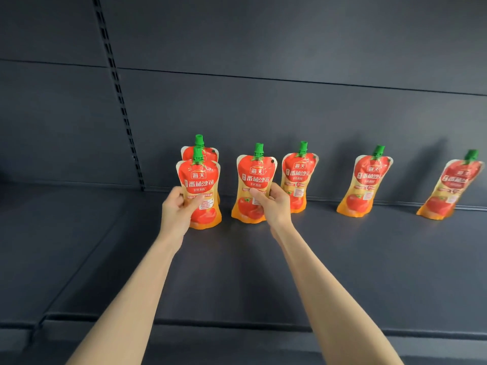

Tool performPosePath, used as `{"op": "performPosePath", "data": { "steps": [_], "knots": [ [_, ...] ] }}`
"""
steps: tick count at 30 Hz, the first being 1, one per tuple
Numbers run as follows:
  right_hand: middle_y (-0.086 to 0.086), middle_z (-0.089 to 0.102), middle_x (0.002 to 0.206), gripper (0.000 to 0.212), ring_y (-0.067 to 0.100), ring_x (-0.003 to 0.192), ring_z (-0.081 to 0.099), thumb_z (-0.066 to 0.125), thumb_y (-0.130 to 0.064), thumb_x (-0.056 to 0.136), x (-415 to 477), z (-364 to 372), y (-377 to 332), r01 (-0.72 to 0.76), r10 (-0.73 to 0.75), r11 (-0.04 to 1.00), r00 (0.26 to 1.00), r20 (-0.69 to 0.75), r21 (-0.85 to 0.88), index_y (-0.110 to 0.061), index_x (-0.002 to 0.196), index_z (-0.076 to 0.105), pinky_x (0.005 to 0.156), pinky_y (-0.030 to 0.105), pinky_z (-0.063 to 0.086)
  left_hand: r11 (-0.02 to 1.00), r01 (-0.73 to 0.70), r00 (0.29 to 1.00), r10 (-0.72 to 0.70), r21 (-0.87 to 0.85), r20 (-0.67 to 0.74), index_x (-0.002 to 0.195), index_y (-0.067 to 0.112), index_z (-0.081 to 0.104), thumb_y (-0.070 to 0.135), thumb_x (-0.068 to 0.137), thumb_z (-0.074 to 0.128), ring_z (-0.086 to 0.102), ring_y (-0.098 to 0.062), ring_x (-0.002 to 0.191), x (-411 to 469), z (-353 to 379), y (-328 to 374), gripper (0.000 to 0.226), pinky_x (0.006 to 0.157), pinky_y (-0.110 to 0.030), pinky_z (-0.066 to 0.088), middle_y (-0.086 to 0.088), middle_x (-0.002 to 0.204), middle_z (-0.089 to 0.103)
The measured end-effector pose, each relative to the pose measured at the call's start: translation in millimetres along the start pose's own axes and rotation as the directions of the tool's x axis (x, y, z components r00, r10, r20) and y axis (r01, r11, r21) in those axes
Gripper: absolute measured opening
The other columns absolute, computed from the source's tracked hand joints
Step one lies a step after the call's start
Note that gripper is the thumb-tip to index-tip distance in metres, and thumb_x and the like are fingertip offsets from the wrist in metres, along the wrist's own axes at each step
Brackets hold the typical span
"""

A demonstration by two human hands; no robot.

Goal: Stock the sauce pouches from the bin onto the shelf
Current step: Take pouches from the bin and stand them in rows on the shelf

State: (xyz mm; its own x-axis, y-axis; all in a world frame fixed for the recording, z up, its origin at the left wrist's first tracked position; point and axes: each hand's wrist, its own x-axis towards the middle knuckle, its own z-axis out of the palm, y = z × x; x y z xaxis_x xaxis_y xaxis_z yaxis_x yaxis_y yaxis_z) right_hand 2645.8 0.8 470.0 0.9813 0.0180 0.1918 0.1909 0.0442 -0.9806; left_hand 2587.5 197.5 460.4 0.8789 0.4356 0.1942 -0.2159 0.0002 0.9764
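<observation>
Red and orange tomato sauce pouches with green caps stand on a dark grey shelf (342,259). My left hand (176,209) grips one pouch (200,185) by its left side, upright, its base on the shelf. Directly behind it stands another pouch (203,151), mostly hidden. My right hand (271,204) holds a second pouch (254,180) at its right edge, also upright on the shelf. Three more pouches lean against the back panel to the right: one (300,172) just behind my right hand, one (365,183) further right, one (453,185) at the frame edge. The bin is out of view.
The shelf's back panel (263,114) is dark grey, with a slotted upright (118,93) at the left. Another shelf section (52,233) lies to the left of the upright. The shelf's front lip (237,325) runs across the bottom.
</observation>
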Motion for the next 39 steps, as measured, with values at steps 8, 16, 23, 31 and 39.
{"op": "performPosePath", "data": {
  "steps": [8, 16, 23, 31, 39],
  "knots": [
    [-0.006, 0.068, 0.102, 0.025, 0.011, 0.097, 0.065, 0.069, -0.017, 0.085, 20, 11, 15, 0.01, -0.008, 0.997, 1.0, 0.022, -0.08, -0.02, 0.107, 0.058, 0.081, 0.024, 0.054, 1.0, -0.001, 0.987, -0.002, 0.024, 0.158, 0.099, 0.027, 0.061, 0.018, 0.076, 0.076, 0.066, -0.006, 0.096, 25, -12, -14, 0.029, 0.071, -0.02, 0.054, 0.007, 0.103, 0.069],
    [-0.005, 0.057, 0.113, 0.046, 0.001, 0.094, 0.055, 0.07, -0.014, 0.084, 14, 10, 34, 0.047, -0.055, 0.945, 0.998, -0.015, -0.324, -0.009, 0.123, 0.045, 0.071, 0.003, 0.045, 0.997, 0.004, 0.986, -0.015, 0.071, 0.164, 0.104, 0.028, 0.057, 0.021, 0.072, 0.079, 0.065, -0.008, 0.099, 24, -16, -26, 0.039, 0.079, -0.027, 0.054, 0.009, 0.106, 0.068],
    [0.004, 0.058, 0.126, 0.043, 0.015, 0.114, 0.056, 0.064, -0.019, 0.089, 17, 15, 41, 0.053, -0.066, 0.9, 0.998, -0.016, -0.432, -0.012, 0.125, 0.041, 0.09, 0.026, 0.048, 0.988, -0.047, 0.988, 0.024, 0.149, 0.156, 0.098, 0.034, 0.054, 0.023, 0.079, 0.074, 0.063, -0.011, 0.102, 27, -15, -32, 0.03, 0.082, -0.03, 0.054, 0.007, 0.108, 0.066],
    [0.005, 0.054, 0.133, 0.048, 0.021, 0.122, 0.053, 0.062, -0.025, 0.09, 15, 18, 40, 0.029, -0.047, 0.853, 0.999, -0.021, -0.521, -0.013, 0.13, 0.037, 0.097, 0.038, 0.047, 0.98, -0.036, 0.984, 0.001, 0.196, 0.18, 0.117, 0.024, 0.048, 0.027, 0.084, 0.067, 0.06, -0.011, 0.106, 28, -18, -33, 0.038, 0.083, -0.026, 0.052, 0.005, 0.117, 0.061],
    [0.007, 0.052, 0.136, 0.052, 0.024, 0.127, 0.049, 0.061, -0.024, 0.091, 9, 20, 32, -0.025, 0.006, 0.834, 0.999, -0.037, -0.551, -0.013, 0.135, 0.035, 0.103, 0.042, 0.045, 0.969, 0.006, 0.98, -0.054, 0.246, 0.19, 0.126, 0.019, 0.043, 0.029, 0.085, 0.066, 0.056, -0.016, 0.112, 23, -16, -24, 0.048, 0.09, -0.033, 0.05, 0.001, 0.124, 0.056]
  ]
}}
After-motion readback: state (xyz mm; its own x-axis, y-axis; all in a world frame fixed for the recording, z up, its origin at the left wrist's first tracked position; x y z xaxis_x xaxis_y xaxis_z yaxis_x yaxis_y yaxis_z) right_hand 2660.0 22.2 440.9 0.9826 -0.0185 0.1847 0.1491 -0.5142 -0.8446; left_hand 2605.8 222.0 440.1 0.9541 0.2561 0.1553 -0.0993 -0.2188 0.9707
